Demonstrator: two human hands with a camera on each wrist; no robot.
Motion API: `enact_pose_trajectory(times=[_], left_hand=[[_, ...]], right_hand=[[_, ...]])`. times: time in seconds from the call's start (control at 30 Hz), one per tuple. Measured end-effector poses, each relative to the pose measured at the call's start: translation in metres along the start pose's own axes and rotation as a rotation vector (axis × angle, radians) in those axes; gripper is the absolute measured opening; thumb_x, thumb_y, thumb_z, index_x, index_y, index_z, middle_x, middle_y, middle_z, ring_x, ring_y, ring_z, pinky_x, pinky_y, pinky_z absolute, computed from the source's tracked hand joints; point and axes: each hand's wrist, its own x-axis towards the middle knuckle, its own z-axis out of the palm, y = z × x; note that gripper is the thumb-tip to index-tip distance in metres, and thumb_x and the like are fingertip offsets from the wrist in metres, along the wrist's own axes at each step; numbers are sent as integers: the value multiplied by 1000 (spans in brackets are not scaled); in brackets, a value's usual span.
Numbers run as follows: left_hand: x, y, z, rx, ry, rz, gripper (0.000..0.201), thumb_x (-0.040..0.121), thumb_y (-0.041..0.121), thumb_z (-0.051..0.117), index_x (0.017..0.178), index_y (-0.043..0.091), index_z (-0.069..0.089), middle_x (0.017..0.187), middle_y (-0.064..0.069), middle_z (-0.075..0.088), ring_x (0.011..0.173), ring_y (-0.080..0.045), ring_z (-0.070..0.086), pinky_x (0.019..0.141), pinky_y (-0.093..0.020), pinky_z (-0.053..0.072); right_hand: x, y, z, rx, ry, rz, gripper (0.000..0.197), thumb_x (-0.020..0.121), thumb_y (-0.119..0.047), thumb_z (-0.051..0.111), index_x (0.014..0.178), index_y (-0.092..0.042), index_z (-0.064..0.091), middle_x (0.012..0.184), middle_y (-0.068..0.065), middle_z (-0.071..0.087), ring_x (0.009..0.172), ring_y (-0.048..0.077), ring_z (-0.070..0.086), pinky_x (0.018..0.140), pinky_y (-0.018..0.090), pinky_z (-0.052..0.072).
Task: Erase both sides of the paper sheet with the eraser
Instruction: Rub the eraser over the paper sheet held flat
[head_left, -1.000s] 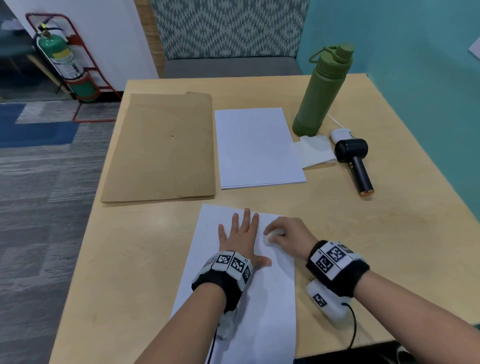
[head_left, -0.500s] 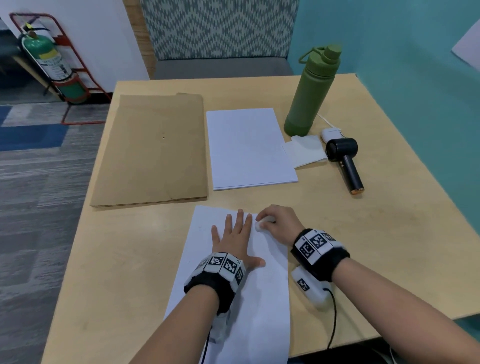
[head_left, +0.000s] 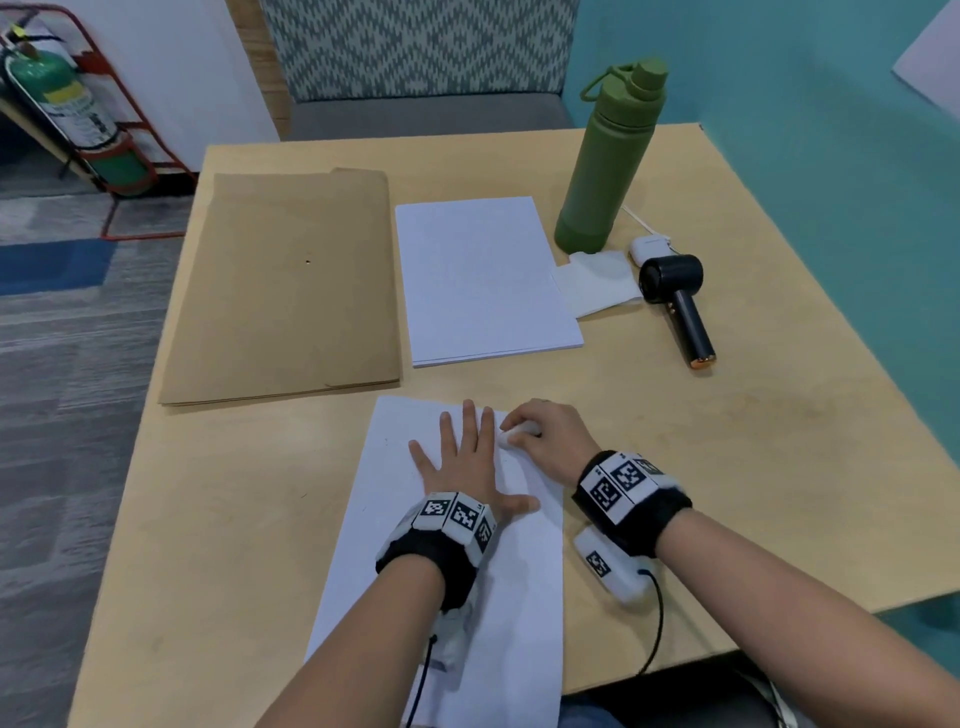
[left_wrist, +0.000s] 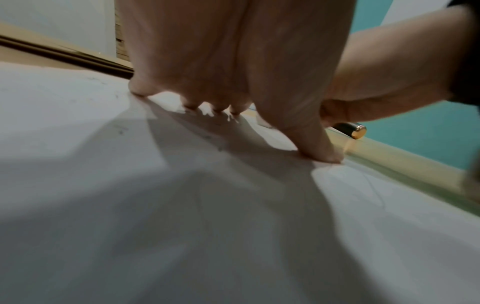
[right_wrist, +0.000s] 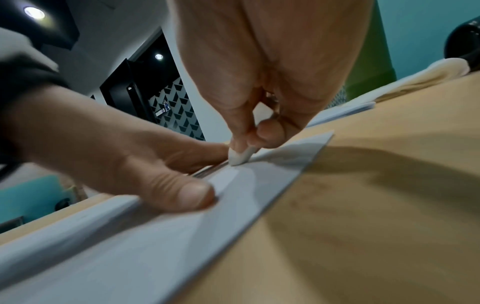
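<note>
A white paper sheet (head_left: 395, 551) lies at the near edge of the wooden table (head_left: 727, 467), running slightly aslant. My left hand (head_left: 462, 457) lies flat on its upper part, fingers spread and straight, pressing it down; the left wrist view shows the fingertips (left_wrist: 192, 106) and thumb touching the sheet (left_wrist: 130, 205). My right hand (head_left: 545, 436) pinches a small white eraser (head_left: 514, 434) just right of the left fingers. In the right wrist view the eraser (right_wrist: 240, 155) tip touches the sheet (right_wrist: 182, 236) near its far right corner.
Behind the sheet lie a brown envelope (head_left: 291, 286) at left and a stack of white paper (head_left: 483, 280) in the middle. At back right stand a green bottle (head_left: 608, 161), a folded tissue (head_left: 597, 280), a small white case (head_left: 649, 244) and a black handheld fan (head_left: 680, 306).
The right hand with the eraser has shifted slightly up along the sheet, close to the left fingers. The left hand stays flat on the paper. The head camera's view has shifted.
</note>
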Motion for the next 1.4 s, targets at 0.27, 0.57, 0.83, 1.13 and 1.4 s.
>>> enact_pose_trajectory(times=[0.27,0.57,0.83,1.13,1.4], left_hand=[[-1,1,-1,8,-16,7,117,75,72,53,144,21,-27,151,1,-36,140,-28,-29,107,-64,-11],[-2,3,-2,6,-32,-11,118,75,72,54,143,22,-29,150,2,-37,140,-27,-30,107,-63,-13],[-1,2,-1,22,-31,-5,118,75,73,53,144,21,-28,150,2,-37,140,-28,-29,107,-64,-11],[1,0,1,26,-11,-5,119,74,74,52,143,21,-29,150,1,-37,140,-28,-29,107,-64,-11],[-2,3,1,21,-2,-8,118,74,74,52,144,22,-28,151,2,-36,140,-27,-29,107,-63,-11]], right_hand=[[-3,4,-6,-54,-87,-37,15,82,-5,59,94,-6,68,104,11,66,100,22,58,79,15,35],[-26,22,-9,-33,-141,-33,12,81,-8,62,90,-10,69,99,6,68,87,11,55,69,2,36],[-8,12,-8,22,-21,-23,16,82,-4,58,94,-5,68,102,8,66,92,14,55,70,5,33],[6,-6,-4,-3,-44,-45,17,80,-5,60,95,-4,69,102,14,66,98,24,58,72,14,33],[-21,8,-1,-13,-186,-3,14,78,-11,66,91,-10,70,100,5,68,88,10,56,66,4,38]])
